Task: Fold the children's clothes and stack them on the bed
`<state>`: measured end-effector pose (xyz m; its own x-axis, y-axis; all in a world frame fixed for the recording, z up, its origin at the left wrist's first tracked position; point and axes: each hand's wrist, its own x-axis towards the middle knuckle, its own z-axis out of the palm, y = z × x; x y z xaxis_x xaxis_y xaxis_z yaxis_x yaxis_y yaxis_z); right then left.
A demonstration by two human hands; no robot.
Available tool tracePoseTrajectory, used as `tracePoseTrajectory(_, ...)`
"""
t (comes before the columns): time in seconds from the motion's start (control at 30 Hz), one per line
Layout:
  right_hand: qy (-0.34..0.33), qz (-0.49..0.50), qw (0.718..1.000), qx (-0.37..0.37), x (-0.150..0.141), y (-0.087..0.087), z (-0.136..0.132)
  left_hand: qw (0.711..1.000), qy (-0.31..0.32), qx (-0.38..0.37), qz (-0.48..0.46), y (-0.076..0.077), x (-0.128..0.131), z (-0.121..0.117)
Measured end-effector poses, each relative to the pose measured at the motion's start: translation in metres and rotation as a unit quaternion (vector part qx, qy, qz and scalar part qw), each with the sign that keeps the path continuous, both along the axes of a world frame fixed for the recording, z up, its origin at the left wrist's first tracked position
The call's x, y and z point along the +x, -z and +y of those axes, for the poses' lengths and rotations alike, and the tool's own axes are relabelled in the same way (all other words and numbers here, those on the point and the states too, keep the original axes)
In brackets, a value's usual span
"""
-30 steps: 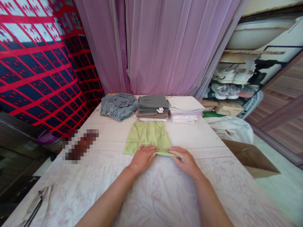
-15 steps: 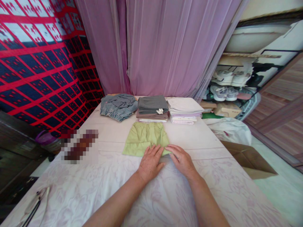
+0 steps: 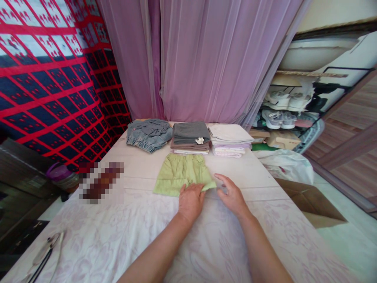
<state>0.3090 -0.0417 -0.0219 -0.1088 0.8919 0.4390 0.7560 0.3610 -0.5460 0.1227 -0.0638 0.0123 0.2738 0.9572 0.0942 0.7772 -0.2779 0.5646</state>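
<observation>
Light green shorts (image 3: 185, 169) with a gathered waistband lie flat on the bed, waistband facing away from me. My left hand (image 3: 192, 201) is at the near hem, its fingers bent over the cloth and closed on the edge; the fingertips are partly hidden. Just right of the hem's right corner, my right hand (image 3: 232, 195) is held with fingers apart and nothing in it. Behind the shorts stands a stack of folded dark clothes (image 3: 191, 133). A pile of folded white clothes (image 3: 231, 135) is to its right, and gathered denim clothing (image 3: 150, 135) to its left.
The bed has a pale flowered sheet (image 3: 103, 236). Glasses (image 3: 47, 251) lie at its near left corner, and a blurred patch (image 3: 101, 182) covers something at the left edge. A cardboard box (image 3: 306, 200) and shoe rack (image 3: 288, 100) stand right, purple curtains (image 3: 203, 59) behind.
My right hand has come off the shorts' hem and moved slightly right, its fingers opening. My left hand has shifted a little right along the hem, its fingers now more bent.
</observation>
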Motion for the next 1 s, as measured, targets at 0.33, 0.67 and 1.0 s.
tracePoseTrajectory(0.33,-0.047,-0.244,0.966,-0.072,-0.013,-0.015,0.101,0.996,0.010,0.004,-0.093,0.008,-0.010,-0.003)
tracePoseTrajectory(0.67,-0.079,-0.304,0.949,0.034,0.027,-0.039,0.090,0.977,0.089,0.020,-0.193,0.008,-0.014,-0.020)
tracePoseTrajectory(1.0,-0.086,-0.332,0.939,-0.041,0.018,-0.091,0.085,0.881,-0.004,-0.136,-0.453,0.009,-0.007,-0.031)
